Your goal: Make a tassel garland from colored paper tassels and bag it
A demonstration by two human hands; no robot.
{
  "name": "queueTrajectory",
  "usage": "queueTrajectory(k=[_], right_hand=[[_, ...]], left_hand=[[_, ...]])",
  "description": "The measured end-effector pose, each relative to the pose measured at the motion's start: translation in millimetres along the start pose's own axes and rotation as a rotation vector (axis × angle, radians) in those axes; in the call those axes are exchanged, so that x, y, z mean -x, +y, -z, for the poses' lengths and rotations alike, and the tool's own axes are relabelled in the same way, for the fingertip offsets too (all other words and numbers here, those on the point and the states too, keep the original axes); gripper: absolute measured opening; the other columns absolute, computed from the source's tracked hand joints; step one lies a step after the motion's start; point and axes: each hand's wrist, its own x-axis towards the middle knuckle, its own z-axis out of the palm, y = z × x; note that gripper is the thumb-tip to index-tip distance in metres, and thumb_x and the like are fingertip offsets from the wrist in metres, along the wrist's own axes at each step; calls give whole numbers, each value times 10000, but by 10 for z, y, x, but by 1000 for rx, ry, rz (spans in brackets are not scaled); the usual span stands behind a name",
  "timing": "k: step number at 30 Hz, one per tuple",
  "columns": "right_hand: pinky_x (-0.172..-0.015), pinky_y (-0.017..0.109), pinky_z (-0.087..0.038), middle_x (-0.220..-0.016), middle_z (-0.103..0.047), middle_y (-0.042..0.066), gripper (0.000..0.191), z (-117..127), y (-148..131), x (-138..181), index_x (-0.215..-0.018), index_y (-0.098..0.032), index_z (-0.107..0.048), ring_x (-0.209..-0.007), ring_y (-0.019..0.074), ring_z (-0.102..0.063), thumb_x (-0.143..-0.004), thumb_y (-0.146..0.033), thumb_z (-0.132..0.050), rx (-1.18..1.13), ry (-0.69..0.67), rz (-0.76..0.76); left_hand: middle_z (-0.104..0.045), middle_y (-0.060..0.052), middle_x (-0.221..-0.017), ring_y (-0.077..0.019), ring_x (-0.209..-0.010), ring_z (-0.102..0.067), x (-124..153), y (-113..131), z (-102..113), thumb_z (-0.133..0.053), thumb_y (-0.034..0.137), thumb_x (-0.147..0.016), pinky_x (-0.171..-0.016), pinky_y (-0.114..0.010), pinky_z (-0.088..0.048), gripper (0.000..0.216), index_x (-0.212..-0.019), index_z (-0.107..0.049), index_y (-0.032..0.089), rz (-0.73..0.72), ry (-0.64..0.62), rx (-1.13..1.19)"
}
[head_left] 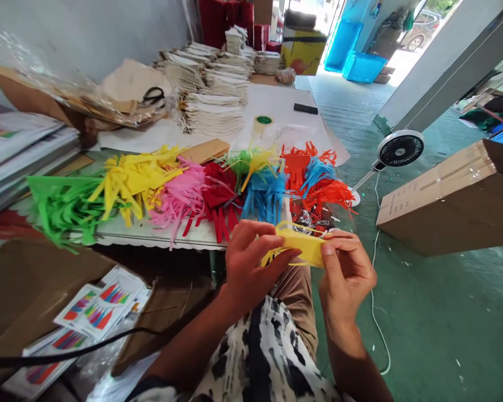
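Note:
Between my hands, above my lap, is a folded yellow tissue-paper tassel point(304, 245) with cut strips trailing on its left. My left hand point(257, 259) pinches its left part between thumb and fingers. At its right end, my right hand point(343, 262) grips the edge with thumb and forefinger. Fringed paper bundles lie along the table edge ahead: green point(67, 206), yellow point(136, 178), pink point(182, 192), dark red point(221, 192), blue point(266, 192) and orange-red point(318, 181).
Stacks of pale paper point(216, 111), a tape roll point(262, 125), black scissors point(153, 97) and a black phone-like object point(305, 108) are on the table point(272, 100). A fan point(401, 149) and a cardboard box point(440, 195) stand to the right. Printed cards point(100, 307) lie in an open box at lower left.

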Motion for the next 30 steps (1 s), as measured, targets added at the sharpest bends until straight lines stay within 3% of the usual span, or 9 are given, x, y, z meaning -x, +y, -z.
queueTrajectory(k=[4, 6, 9, 11, 14, 17, 23, 27, 30], right_hand=[[-782, 439, -510, -853, -679, 60, 177, 221, 59, 13, -843, -298, -740, -870, 281, -646, -957, -391, -641, -22, -323, -53], [-822, 441, -522, -895, -698, 68, 229, 302, 115, -23, -924, -295, -760, -900, 281, -659, -984, -440, -592, -33, -349, -79], [-978, 469, -529, -1185, -710, 97, 422, 336, 217, -100, -1256, -308, -710, -1097, 297, -662, -961, -589, -603, -54, -412, -119], [-1029, 486, -524, -1276, -693, 104, 604, 324, 301, -130, -1363, -301, -651, -1160, 308, -649, -915, -704, -608, -88, -663, -192], [-843, 394, -562, -958, -708, 46, 427, 325, 443, -115, -1017, -256, -715, -899, 243, -665, -885, -661, -688, -173, -985, -373], [-625, 290, -472, -710, -577, -18, 418, 360, 552, -100, -728, -229, -573, -655, 161, -548, -854, -577, -767, -271, -977, -575], [-517, 241, -331, -686, -546, -42, 401, 232, 715, -437, -817, -227, -587, -579, 121, -457, -847, -578, -779, 76, -878, -607], [-535, 256, -287, -619, -477, -50, 406, 29, 1024, -721, -696, -230, -487, -572, 121, -411, -860, -507, -734, 451, -815, -317], [-579, 278, -304, -644, -569, -22, 273, -60, 1214, -801, -749, -227, -544, -599, 153, -489, -873, -399, -716, 722, -818, -155]], left_hand=[[-715, -34, -847, -176, -769, -665, -38, -89, 137, -750, 420, -925, -699, -313, -558, 200, -868, -701, 234, 458, -320, 350], [-715, -47, -825, -179, -725, -667, -59, -155, 210, -748, 492, -907, -647, -303, -560, 267, -891, -704, 229, 646, -533, 554], [-727, -69, -863, -196, -742, -689, -81, -223, 241, -780, 537, -861, -636, -305, -577, 317, -905, -719, 229, 741, -759, 748], [-720, -64, -863, -186, -733, -682, -90, -233, 225, -773, 507, -874, -619, -287, -564, 286, -900, -719, 228, 738, -883, 790], [-693, -39, -817, -150, -674, -648, -103, -243, 234, -766, 456, -889, -573, -249, -518, 258, -880, -689, 210, 769, -993, 765], [-605, 29, -679, -104, -532, -550, -133, -334, 305, -805, 457, -854, -473, -207, -426, 297, -915, -650, 212, 850, -978, 651], [-653, 27, -700, -142, -568, -601, -256, -781, 312, -795, 429, -868, -519, -236, -449, 273, -1069, -722, 259, 562, -692, 60], [-762, -114, -1105, -302, -1039, -719, -224, -969, 174, -769, 353, -902, -950, -432, -552, 334, -1211, -732, 231, 226, -370, -485], [-676, -144, -1418, -334, -1380, -590, -46, -997, 47, -751, 439, -925, -1220, -536, -408, 522, -1392, -645, 231, -69, -493, -387]])
